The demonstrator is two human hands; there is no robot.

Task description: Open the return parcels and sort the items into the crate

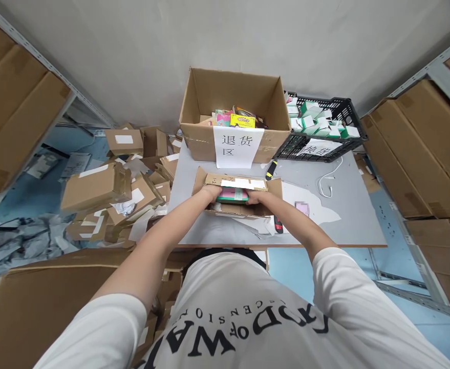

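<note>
An open cardboard shipping box [274,189] stands near the front of the table with its flaps up. Inside it lies a small pink and green box [230,192] with a pale label. My left hand [212,191] grips this small box at its left end, and my right hand [254,197] holds the right end. The fingertips of both hands are partly hidden within the carton. Close by, a black and yellow box cutter [271,169] lies behind the carton, and a red and black tool [278,224] lies by its front right corner.
At the back are a large cardboard box [197,141] with a paper sign and colourful packages, and a black crate [343,110] of green-white boxes. A white cable [326,187] lies at right. Empty cartons [94,187] pile up left of the grey table [355,215].
</note>
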